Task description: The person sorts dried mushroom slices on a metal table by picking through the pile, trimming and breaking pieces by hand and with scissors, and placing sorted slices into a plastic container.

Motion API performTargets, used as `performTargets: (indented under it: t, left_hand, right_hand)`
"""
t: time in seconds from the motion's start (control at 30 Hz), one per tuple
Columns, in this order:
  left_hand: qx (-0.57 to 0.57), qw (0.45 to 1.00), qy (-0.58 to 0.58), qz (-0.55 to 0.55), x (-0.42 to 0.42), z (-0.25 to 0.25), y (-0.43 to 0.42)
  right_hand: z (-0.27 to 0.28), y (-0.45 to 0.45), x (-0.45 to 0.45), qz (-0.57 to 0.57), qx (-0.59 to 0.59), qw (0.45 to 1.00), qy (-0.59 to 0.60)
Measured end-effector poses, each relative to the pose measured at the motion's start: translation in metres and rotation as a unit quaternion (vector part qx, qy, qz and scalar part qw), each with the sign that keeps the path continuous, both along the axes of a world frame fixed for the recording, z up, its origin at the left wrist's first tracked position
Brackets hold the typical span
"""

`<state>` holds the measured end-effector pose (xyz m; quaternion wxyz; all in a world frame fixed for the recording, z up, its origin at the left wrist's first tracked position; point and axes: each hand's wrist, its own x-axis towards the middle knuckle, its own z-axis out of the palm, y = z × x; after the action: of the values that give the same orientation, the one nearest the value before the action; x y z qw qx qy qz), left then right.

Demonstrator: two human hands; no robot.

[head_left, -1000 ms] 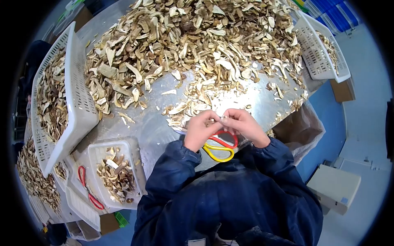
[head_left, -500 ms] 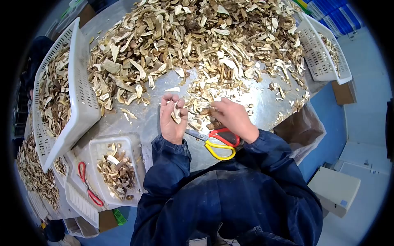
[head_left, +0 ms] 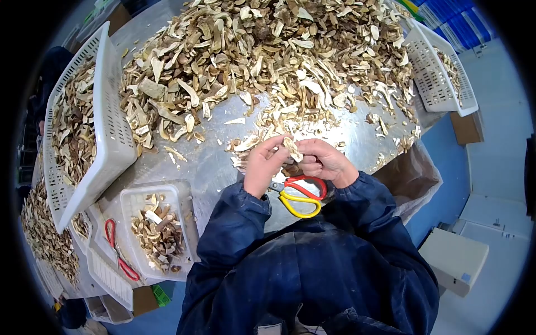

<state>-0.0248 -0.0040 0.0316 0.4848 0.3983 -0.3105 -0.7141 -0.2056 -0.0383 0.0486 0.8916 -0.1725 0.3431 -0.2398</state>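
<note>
A pale, ragged dried mushroom slice [head_left: 292, 149] is pinched between my two hands, above the near edge of the loose slices. My left hand [head_left: 263, 166] grips it from the left with thumb and fingertips. From the other side, my right hand [head_left: 326, 161] closes on it, fingers curled. Just below the hands lie scissors with one red and one yellow handle [head_left: 301, 205] on the metal table; their blades are mostly hidden by my left hand and sleeve. Beyond my hands spreads a large heap of dried mushroom slices [head_left: 251, 61].
A tilted white basket [head_left: 114, 151] of slices stands at left, and another basket [head_left: 427, 72] at the far right. Near my left sleeve sits a plastic tub [head_left: 181, 201] of pieces, with red-handled scissors [head_left: 111, 234] beside it. A lined bin [head_left: 416, 178] is at right.
My left hand has moved right and turned from palm-up, and the slice it cradled no longer shows there. My right hand has lifted from the pile; both hands now meet on one slice.
</note>
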Motion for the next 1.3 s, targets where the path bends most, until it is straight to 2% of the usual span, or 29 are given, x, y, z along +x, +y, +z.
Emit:
performTargets:
  t: [0.1,0.2,0.27,0.33,0.4,0.43,0.47,0.57,0.6,0.63,0.67,0.7,0.73,0.77,0.8,0.83,0.87,0.93,1.03,1.13,1.17,1.2,1.27,1.3]
  left_hand:
    - [0.017,0.999,-0.048,-0.005,-0.001,-0.006,0.000]
    - [-0.037,0.996,-0.078,-0.009,-0.002,-0.008,-0.002]
    - [-0.067,0.987,-0.147,-0.018,-0.003,-0.015,-0.002]
    - [-0.131,0.967,-0.217,-0.018,-0.006,-0.025,0.000]
    - [-0.122,0.972,-0.193,-0.047,-0.008,-0.007,0.001]
    - [-0.126,0.973,-0.184,-0.055,-0.009,-0.008,0.001]
    - [-0.130,0.974,-0.175,-0.064,-0.010,-0.007,0.002]
    - [-0.142,0.981,-0.125,-0.052,-0.008,-0.003,-0.001]
    - [-0.148,0.981,-0.115,-0.045,-0.006,-0.001,-0.001]
    - [-0.035,0.997,-0.001,-0.067,0.001,0.007,0.000]
    - [-0.017,0.996,0.071,-0.052,0.004,0.006,0.000]
    - [0.001,0.989,0.144,-0.038,0.005,0.003,-0.002]
    - [0.020,0.976,0.217,-0.023,0.006,-0.004,-0.003]
    - [-0.028,0.962,0.267,-0.043,0.010,-0.023,-0.005]
    - [-0.006,0.960,0.281,-0.017,0.007,-0.019,-0.005]
    - [0.018,0.956,0.294,0.008,0.002,-0.009,-0.005]
    - [0.042,0.950,0.307,0.032,-0.001,-0.004,-0.005]
    - [0.026,0.943,0.331,0.008,0.000,-0.013,-0.007]
    - [0.029,0.932,0.362,-0.005,-0.002,-0.014,-0.007]
    - [0.064,0.940,0.334,0.010,0.001,-0.008,-0.005]
    - [0.080,0.936,0.341,0.033,-0.001,-0.014,-0.005]
    - [0.082,0.932,0.351,0.032,0.000,-0.024,-0.005]
    - [0.086,0.924,0.371,0.031,0.004,-0.039,-0.004]
    - [0.130,0.930,0.337,0.070,0.000,-0.018,-0.004]
  right_hand:
    - [-0.003,0.001,0.000,0.028,-0.020,0.999,0.004]
    - [0.006,-0.005,-0.002,0.021,-0.155,0.974,0.161]
    - [0.021,-0.019,-0.009,-0.014,-0.277,0.907,0.317]
    - [-0.001,-0.043,-0.026,-0.114,-0.407,0.799,0.428]
    - [0.001,-0.068,-0.037,-0.134,-0.454,0.717,0.512]
    - [0.004,-0.078,-0.037,-0.125,-0.485,0.649,0.573]
    - [0.006,-0.084,-0.035,-0.110,-0.502,0.605,0.608]
    - [0.006,-0.098,-0.020,-0.058,-0.552,0.463,0.691]
    - [0.004,-0.100,-0.018,-0.043,-0.557,0.449,0.698]
    - [0.001,-0.101,-0.016,-0.028,-0.560,0.435,0.704]
    - [-0.002,-0.102,-0.015,-0.013,-0.564,0.421,0.710]
    - [0.004,-0.100,-0.013,-0.008,-0.546,0.435,0.716]
    - [0.001,-0.099,-0.017,-0.037,-0.525,0.524,0.670]
    - [-0.004,-0.097,-0.025,-0.064,-0.496,0.606,0.618]
    - [-0.008,-0.093,-0.029,-0.091,-0.461,0.683,0.560]
    - [0.011,-0.082,-0.023,-0.110,-0.353,0.817,0.441]
    - [0.017,-0.072,-0.021,-0.098,-0.309,0.868,0.377]
    - [0.023,-0.054,-0.020,-0.076,-0.214,0.945,0.236]
    - [0.029,-0.027,-0.010,0.046,-0.251,0.948,0.189]
    - [0.031,-0.032,-0.013,-0.010,-0.324,0.874,0.363]
    - [0.026,-0.041,-0.020,-0.053,-0.319,0.840,0.436]
    - [0.015,-0.048,-0.027,-0.106,-0.363,0.791,0.482]
    - [0.005,-0.060,-0.036,-0.108,-0.467,0.650,0.590]
    - [0.004,-0.059,-0.033,-0.084,-0.507,0.582,0.631]
